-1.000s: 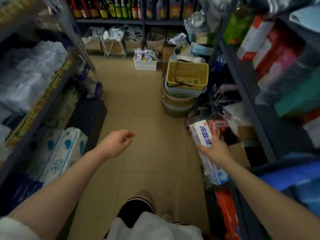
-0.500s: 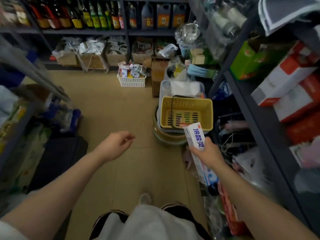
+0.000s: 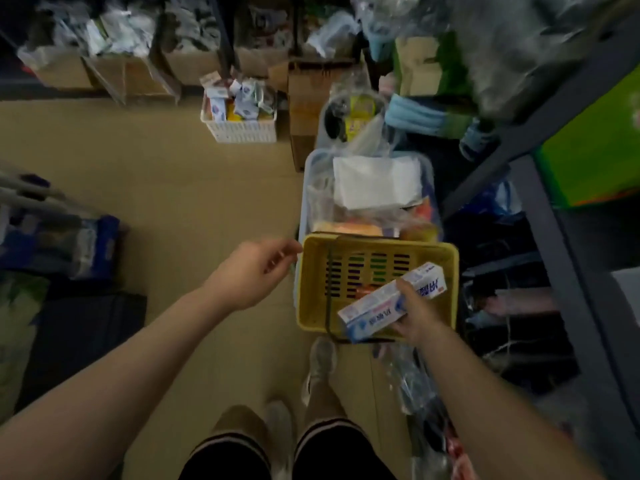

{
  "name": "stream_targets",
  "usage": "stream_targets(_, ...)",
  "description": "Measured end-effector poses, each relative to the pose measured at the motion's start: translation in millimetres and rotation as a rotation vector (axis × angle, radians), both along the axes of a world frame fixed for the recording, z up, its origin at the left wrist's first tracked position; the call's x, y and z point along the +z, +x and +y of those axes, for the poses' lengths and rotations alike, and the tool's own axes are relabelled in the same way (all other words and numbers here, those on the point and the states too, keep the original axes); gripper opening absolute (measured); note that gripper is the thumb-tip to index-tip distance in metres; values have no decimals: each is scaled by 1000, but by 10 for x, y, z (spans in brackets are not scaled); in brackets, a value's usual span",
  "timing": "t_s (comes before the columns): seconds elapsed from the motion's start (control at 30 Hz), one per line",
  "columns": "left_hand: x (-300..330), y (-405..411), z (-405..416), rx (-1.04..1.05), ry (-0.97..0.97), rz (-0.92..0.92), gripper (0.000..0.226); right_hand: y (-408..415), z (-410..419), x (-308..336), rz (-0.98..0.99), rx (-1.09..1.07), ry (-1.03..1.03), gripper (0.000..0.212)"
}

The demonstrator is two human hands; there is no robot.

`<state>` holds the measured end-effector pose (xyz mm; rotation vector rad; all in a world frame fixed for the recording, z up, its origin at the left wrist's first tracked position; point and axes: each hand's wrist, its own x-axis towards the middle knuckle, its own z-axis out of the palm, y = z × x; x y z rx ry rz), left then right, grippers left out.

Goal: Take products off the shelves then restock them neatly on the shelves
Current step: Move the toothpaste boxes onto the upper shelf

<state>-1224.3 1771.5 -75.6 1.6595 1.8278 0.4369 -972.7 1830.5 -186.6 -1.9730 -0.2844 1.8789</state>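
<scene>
A white-and-blue carton (image 3: 391, 301) — long, narrow, printed with blue characters — is grasped around its middle by the right hand (image 3: 417, 315), fingers curled over its upper face. The carton is held tilted above the yellow basket (image 3: 311, 271), its lower end over the near rim and its upper end over the slotted floor of the basket. A dark wire handle is seen lying folded across the basket's opening.

The left hand (image 3: 251, 273) is held out over the tan floor (image 3: 156, 168) just left of the basket, empty, its fingers loosely curled and its fingertips near the basket's far-left corner; whether the rim is touched cannot be told.

Directly behind the yellow basket, a pale bin (image 3: 308, 188) is filled with plastic-wrapped packets and a white folded item. Farther back on the floor, a white basket (image 3: 242, 131) of small boxes is set beside a cardboard box (image 3: 304, 98). A dark shelf frame (image 3: 540, 188) is seen at the right, with a green box (image 3: 595, 147) on it. Two shoes and dark shorts are visible at the bottom edge.
</scene>
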Motion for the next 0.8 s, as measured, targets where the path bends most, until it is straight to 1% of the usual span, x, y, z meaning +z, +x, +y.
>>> stream_targets(0.1, -310, -47, 224, 54, -64, -31, 22, -130, 258, -390, 28, -81, -140, 39)
stream_targets(0.2, -531, -89, 361, 38, -90, -53, 21, -157, 398, -624, 16, -107, -200, 36)
stream_targets(0.23, -575, -103, 401, 24, -98, -51, 21, -155, 410, -641, 2, -57, -206, 33)
stream_targets(0.3, -617, -122, 485, -12, -117, -36, 20, -119, 399, -628, -35, 154, -196, 30)
stream_targets(0.37, -596, -134, 583, -57, -122, -26, 20, -80, 391, -549, -60, 343, -141, 26)
stream_targets(0.43, -534, -153, 695, -107, -111, -29, 20, -55, 399, -392, -82, 414, -91, 26)
stream_targets(0.47, -484, -168, 753, -131, -108, -29, 20, -55, 405, -276, -99, 408, -74, 26)
stream_targets(0.53, -342, -196, 859, -181, -99, -35, 20, -71, 407, -15, -122, 328, -55, 25)
stream_targets(0.63, -116, -246, 996, -312, -97, -19, 21, -123, 341, 433, -134, 239, -24, 28)
stream_targets(0.67, -55, -265, 1035, -369, -103, -4, 21, -132, 278, 570, -138, 189, 4, 28)
stream_targets(0.73, 54, -264, 1093, -475, -103, 10, 20, -149, 100, 760, -178, 60, 90, 21)
stream_targets(0.8, 108, -215, 1109, -576, -122, 6, 19, -178, -172, 848, -275, -94, 171, 15)
